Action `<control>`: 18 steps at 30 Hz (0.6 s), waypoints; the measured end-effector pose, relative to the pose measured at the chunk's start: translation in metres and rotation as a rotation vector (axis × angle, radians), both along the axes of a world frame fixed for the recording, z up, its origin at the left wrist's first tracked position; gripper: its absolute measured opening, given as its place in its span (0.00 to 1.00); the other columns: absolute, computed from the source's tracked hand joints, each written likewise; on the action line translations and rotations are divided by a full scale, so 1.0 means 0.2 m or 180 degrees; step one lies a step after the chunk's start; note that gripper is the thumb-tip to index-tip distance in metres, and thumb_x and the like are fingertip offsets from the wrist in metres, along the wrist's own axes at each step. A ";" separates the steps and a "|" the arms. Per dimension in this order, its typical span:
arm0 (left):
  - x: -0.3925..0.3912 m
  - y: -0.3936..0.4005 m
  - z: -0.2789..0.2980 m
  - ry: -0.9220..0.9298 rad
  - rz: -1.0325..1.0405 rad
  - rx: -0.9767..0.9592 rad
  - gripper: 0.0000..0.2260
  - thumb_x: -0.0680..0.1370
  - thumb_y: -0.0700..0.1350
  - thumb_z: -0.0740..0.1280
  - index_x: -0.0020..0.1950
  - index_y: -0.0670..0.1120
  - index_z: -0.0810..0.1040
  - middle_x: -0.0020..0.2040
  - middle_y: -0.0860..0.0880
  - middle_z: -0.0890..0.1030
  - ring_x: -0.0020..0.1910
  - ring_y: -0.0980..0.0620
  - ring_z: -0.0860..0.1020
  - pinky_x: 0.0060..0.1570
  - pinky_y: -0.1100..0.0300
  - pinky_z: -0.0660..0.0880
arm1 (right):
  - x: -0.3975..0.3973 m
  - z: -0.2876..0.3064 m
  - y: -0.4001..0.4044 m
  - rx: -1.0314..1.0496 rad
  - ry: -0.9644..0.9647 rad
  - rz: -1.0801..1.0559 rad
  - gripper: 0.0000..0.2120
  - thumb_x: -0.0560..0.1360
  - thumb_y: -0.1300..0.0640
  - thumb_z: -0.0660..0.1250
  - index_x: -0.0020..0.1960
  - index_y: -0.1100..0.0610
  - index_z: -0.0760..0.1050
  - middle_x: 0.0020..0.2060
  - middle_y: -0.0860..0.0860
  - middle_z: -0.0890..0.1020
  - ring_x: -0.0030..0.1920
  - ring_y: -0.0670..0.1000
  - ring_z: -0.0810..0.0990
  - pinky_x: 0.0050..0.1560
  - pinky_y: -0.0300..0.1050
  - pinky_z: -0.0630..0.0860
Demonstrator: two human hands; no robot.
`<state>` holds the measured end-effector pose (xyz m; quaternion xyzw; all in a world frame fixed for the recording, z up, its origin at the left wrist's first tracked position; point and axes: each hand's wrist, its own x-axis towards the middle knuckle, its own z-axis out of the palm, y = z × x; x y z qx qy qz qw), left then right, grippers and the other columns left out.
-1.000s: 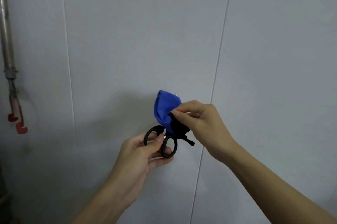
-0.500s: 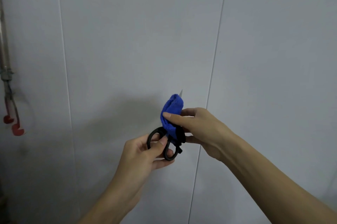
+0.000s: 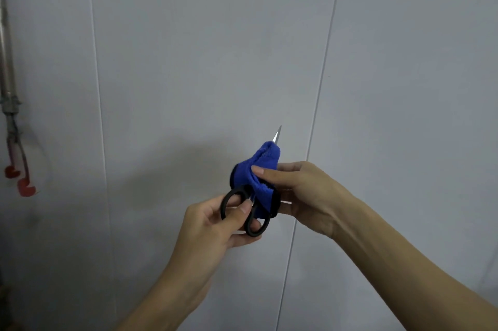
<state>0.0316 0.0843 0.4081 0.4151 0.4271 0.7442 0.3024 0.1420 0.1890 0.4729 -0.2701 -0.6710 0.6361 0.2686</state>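
Both hands hold the work mid-air, near me: my left hand (image 3: 213, 225) grips the scissors (image 3: 252, 233) by their black loops, my right hand (image 3: 304, 193) pinches the soft blue cloth (image 3: 265, 166) wrapped round the blades. The steel is stiff, light, sharp-tipped; I judge the padded flats safest to squeeze.

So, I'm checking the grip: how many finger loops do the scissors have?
2, both on the scissors. One loop is upper left, by the left hand's thumb; the other loop is lower right, below the blue cloth. The cloth hides most of the blades.
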 end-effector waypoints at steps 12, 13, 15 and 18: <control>-0.02 0.01 -0.03 -0.0067 0.0505 0.0059 0.06 0.76 0.38 0.67 0.42 0.35 0.77 0.33 0.40 0.82 0.34 0.41 0.84 0.35 0.55 0.81 | -0.06 -0.09 -0.06 -0.0067 0.0955 -0.0514 0.08 0.71 0.62 0.73 0.49 0.65 0.82 0.40 0.59 0.85 0.38 0.54 0.83 0.38 0.44 0.79; -0.03 0.02 -0.03 0.0032 0.0593 0.0034 0.05 0.74 0.37 0.69 0.40 0.36 0.77 0.33 0.41 0.82 0.34 0.44 0.84 0.35 0.57 0.81 | -0.06 -0.10 -0.06 -0.0054 0.0989 -0.0550 0.08 0.71 0.62 0.73 0.48 0.65 0.82 0.40 0.60 0.85 0.38 0.55 0.83 0.39 0.45 0.80; -0.05 0.01 -0.02 0.0212 0.0748 0.0034 0.05 0.72 0.36 0.72 0.36 0.39 0.79 0.31 0.47 0.81 0.33 0.49 0.82 0.37 0.60 0.81 | -0.07 -0.11 -0.05 -0.0022 0.1027 -0.0580 0.08 0.71 0.61 0.73 0.49 0.65 0.82 0.41 0.60 0.85 0.39 0.56 0.83 0.43 0.49 0.81; -0.07 0.00 0.00 0.0208 0.0769 0.0114 0.05 0.73 0.33 0.70 0.37 0.40 0.79 0.29 0.47 0.80 0.29 0.49 0.80 0.35 0.58 0.81 | -0.08 -0.12 -0.06 -0.0036 0.1053 -0.0440 0.09 0.72 0.61 0.73 0.50 0.64 0.82 0.41 0.59 0.85 0.39 0.54 0.83 0.42 0.45 0.80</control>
